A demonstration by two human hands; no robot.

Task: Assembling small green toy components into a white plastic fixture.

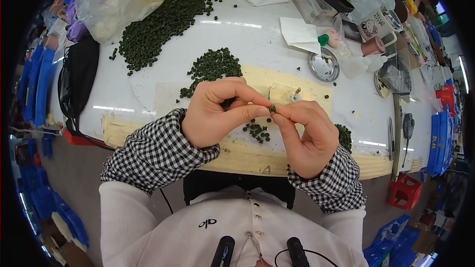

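My left hand [217, 111] and my right hand [309, 136] meet fingertip to fingertip over the table's front part. Between their thumbs and forefingers sits a small dark green piece [272, 109], ridged and mostly covered by the fingers; its exact kind I cannot make out. Just below the hands lies a loose cluster of similar dark green pieces [257, 132]. A bigger heap [213, 64] of them rises behind my left hand, and another small heap [344, 137] shows beside my right wrist. Beyond my fingers, a small light-coloured fixture [295, 97] with a brassy pin stands on yellowish tape.
The largest pile of green pieces [161, 29] spreads at the far left, beside clear plastic bags [111, 12]. A black bag [81, 79] lies at the left edge. Toward the right are a round metal lid [323, 64], white tissue [300, 34], a mug [375, 23] and tweezers [390, 138].
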